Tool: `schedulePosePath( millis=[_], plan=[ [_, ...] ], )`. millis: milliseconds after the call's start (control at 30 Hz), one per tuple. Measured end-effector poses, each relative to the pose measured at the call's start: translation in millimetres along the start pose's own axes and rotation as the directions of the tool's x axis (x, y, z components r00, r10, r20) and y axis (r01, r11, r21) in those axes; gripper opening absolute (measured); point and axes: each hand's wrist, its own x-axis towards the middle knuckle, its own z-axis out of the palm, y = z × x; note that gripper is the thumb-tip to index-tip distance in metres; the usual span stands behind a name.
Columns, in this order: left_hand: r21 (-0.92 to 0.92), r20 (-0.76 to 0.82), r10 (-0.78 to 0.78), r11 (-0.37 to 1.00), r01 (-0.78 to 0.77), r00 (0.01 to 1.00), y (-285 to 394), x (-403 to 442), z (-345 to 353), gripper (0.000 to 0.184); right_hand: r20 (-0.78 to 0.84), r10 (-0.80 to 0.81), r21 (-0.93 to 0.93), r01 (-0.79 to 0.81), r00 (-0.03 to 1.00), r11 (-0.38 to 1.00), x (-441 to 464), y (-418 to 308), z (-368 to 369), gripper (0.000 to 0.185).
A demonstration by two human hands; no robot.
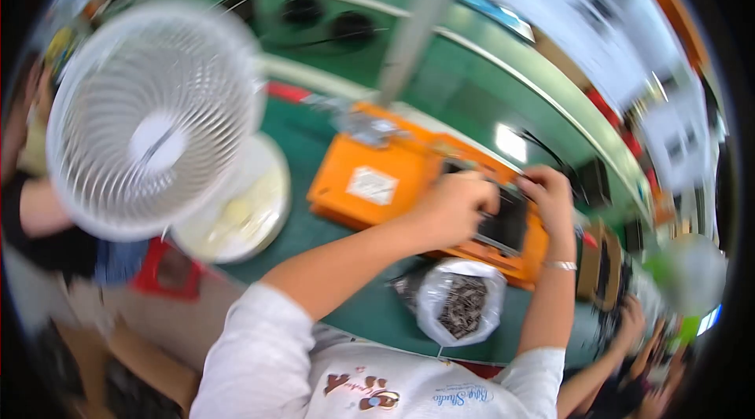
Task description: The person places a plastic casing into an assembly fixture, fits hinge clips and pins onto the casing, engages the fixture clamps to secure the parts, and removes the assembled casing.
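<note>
Fan (157, 140) stands far left on the green desk (308, 234), well apart from both hands. Next, orange tray (338, 183), pale label on its left part; its long axis runs across the view, dropping toward the right. Left hand (464, 199) comes in over the tray's middle, fingers curled and narrow; blur and the angle hide whether they grip anything, cannot tell. Dark flat panel (503, 229) sits in the tray's right half, just right of and below the left fingers, partly covered, so its own long axis is unclear. White bag (427, 301) of small metal pieces (464, 305) lies open on the near side of the tray. Right hand (549, 191) is at the panel's far right edge, fingers bunched close together, contents cannot tell. Left hand looks nearer the panel, overlapping it; right flanks it.
</note>
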Motion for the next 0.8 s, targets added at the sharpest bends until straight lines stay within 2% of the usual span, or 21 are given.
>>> schedulePosePath(
  millis=[33, 67, 133, 167, 200, 267, 300, 367, 433, 533, 600, 667, 700, 800],
  plan=[
    [0.011, -0.048, 0.063, 0.998, -0.063, 0.997, 2.2, -0.9, -0.5, 0.019, 0.046, -0.003, 0.116, -0.002, 0.999, 0.993, 3.1, 17.0, -1.3, 0.012],
    [-0.042, -0.058, 0.044, 0.998, -0.047, 0.997, -5.5, -0.8, 6.3, 0.021, 0.087, 0.032, 0.084, -0.040, 0.996, 0.996, 4.7, 15.7, -4.6, 0.013],
    [-0.022, -0.064, 0.127, 0.991, -0.128, 0.990, -10.6, 2.2, 11.1, 0.019, 0.118, 0.056, 0.089, -0.067, 0.991, 0.994, 5.6, 4.7, -4.8, 0.011],
    [-0.018, -0.023, 0.105, 0.994, -0.105, 0.994, -6.4, 1.9, 8.1, 0.018, 0.145, 0.049, 0.019, -0.052, 0.988, 0.998, 11.3, 17.7, -10.5, 0.012],
    [-0.010, -0.025, 0.069, 0.998, -0.069, 0.997, -11.5, 5.9, 18.9, 0.017, 0.144, 0.108, 0.002, -0.110, 0.984, 0.994, 13.1, 23.5, -13.4, 0.014],
    [0.024, -0.049, 0.058, 0.998, -0.057, 0.997, -5.9, 3.7, 19.8, 0.015, 0.176, 0.112, 0.091, -0.129, 0.978, 0.987, 12.9, 23.8, -14.6, 0.015],
    [0.093, -0.024, 0.052, 0.994, -0.050, 0.998, -6.9, 6.3, 23.0, 0.010, 0.192, 0.127, 0.059, -0.141, 0.973, 0.988, 19.1, 40.8, -24.1, 0.015],
    [0.144, 0.006, 0.037, 0.989, -0.037, 0.999, -7.2, 9.3, 27.4, 0.009, 0.181, 0.195, 0.051, -0.208, 0.964, 0.977, 15.1, 29.9, -19.9, 0.019],
    [0.141, -0.024, 0.061, 0.988, -0.057, 0.998, -7.3, 12.5, 29.4, 0.011, 0.147, 0.164, 0.187, -0.190, 0.975, 0.964, 7.1, 15.6, -8.6, 0.012],
    [0.151, -0.038, 0.068, 0.987, -0.061, 0.997, -6.8, 16.9, 34.2, 0.012, 0.099, 0.127, 0.271, -0.150, 0.987, 0.951, -0.3, 9.3, -0.2, 0.016],
    [0.138, -0.035, 0.092, 0.987, -0.086, 0.995, -5.6, 17.4, 33.4, 0.013, 0.067, 0.150, 0.223, -0.161, 0.986, 0.962, -2.2, 5.0, 0.2, 0.018],
    [0.117, -0.095, 0.065, 0.992, -0.054, 0.993, -4.2, 19.3, 37.8, 0.015, 0.137, 0.155, 0.209, -0.181, 0.978, 0.961, 11.3, 9.0, -8.7, 0.018],
    [0.168, -0.061, 0.048, 0.985, -0.037, 0.997, -5.3, 25.2, 43.0, 0.016, 0.134, 0.149, 0.187, -0.172, 0.980, 0.967, 15.2, 6.7, -10.8, 0.018],
    [0.118, -0.049, 0.090, 0.990, -0.084, 0.995, -3.5, 21.7, 38.2, 0.015, 0.122, 0.138, 0.121, -0.153, 0.983, 0.981, 28.5, -1.2, -14.5, 0.018]
  ],
)
